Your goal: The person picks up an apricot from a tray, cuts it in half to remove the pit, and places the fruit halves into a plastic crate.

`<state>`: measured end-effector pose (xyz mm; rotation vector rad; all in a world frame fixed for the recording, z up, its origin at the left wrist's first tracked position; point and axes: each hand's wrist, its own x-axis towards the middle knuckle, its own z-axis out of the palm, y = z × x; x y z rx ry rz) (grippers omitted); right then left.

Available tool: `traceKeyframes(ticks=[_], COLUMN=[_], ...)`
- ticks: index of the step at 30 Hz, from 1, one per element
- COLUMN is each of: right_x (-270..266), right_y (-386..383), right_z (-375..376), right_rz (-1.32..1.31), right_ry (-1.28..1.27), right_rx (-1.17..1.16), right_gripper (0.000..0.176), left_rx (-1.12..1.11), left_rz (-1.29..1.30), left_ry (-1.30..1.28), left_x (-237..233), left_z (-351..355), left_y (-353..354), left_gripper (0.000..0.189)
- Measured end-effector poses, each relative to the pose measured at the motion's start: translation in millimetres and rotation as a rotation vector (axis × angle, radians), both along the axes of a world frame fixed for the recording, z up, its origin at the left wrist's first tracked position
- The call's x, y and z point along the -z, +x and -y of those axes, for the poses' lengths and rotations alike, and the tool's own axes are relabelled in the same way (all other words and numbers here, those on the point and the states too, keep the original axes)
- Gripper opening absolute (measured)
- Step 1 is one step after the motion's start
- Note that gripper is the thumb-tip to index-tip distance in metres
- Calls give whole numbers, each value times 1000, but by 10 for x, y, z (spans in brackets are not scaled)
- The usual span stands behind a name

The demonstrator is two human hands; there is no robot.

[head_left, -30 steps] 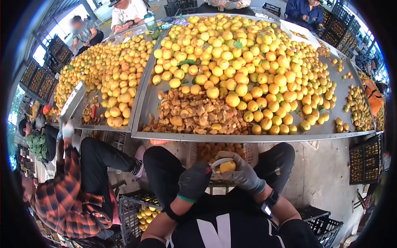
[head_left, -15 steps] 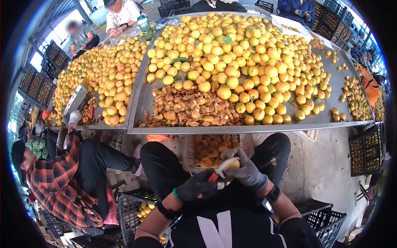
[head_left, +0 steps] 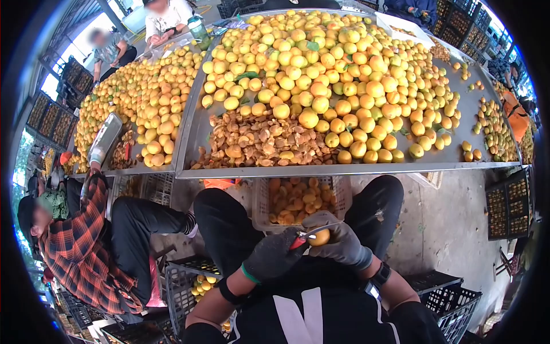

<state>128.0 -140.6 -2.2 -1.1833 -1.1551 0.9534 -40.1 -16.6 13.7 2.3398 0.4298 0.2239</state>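
My left hand (head_left: 272, 252), in a dark glove, is closed around the red handle of a small knife (head_left: 298, 242). The knife's curved metal blade reaches across to an apricot (head_left: 319, 238) and lies against it. My right hand (head_left: 342, 246), in a grey glove, grips that apricot, its fingers wrapped round the far side. Both hands are close together above my lap. Just beyond them, between my knees, a light plastic crate (head_left: 259, 212) holds opened apricot pieces (head_left: 295, 200). Whether the held apricot is cut cannot be made out.
A metal table (head_left: 344, 169) carries a large heap of apricots (head_left: 303, 69) and a pile of brown pits and scraps (head_left: 263, 143). On my left sits a co-worker in a plaid shirt (head_left: 77, 241). Black crates (head_left: 447, 304) stand on both sides of me.
The knife blade and the apricot have turned between my hands, and more of the apricot shows. The co-worker on the left has shifted slightly. My view has tilted a little.
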Motion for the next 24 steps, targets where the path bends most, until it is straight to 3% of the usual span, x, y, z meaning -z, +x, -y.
traceKeyframes(ticks=[5,9,11,15,17,21,23,24], right_x=[-91,-75,-85,-144,-178,-34,98,112], right_y=[-92,-110,-111,-175,-149,-133,-73,-52], right_z=[43,83,95,105,74,76,144,158], right_rz=[-390,-347,-47,-221,307,440,-310,-311], right_ry=[-137,-162,-124,-222,-91,-65,-247,-249], right_rx=[47,53,99,139,248,346,113,117], right_gripper=[48,48,50,53,47,50,52,52], left_rx=[76,101,93,87,78,126,104,81], left_rz=[22,49,49,66,88,38,-56,-151], left_ry=[209,325,351,354,286,141,8,-124], left_x=[11,63,51,100,258,195,58,7], left_z=[29,46,72,71,70,78,53,30], left_y=[-2,-34,-16,57,54,103,145,172], left_gripper=[33,32,31,29,28,29,29,30])
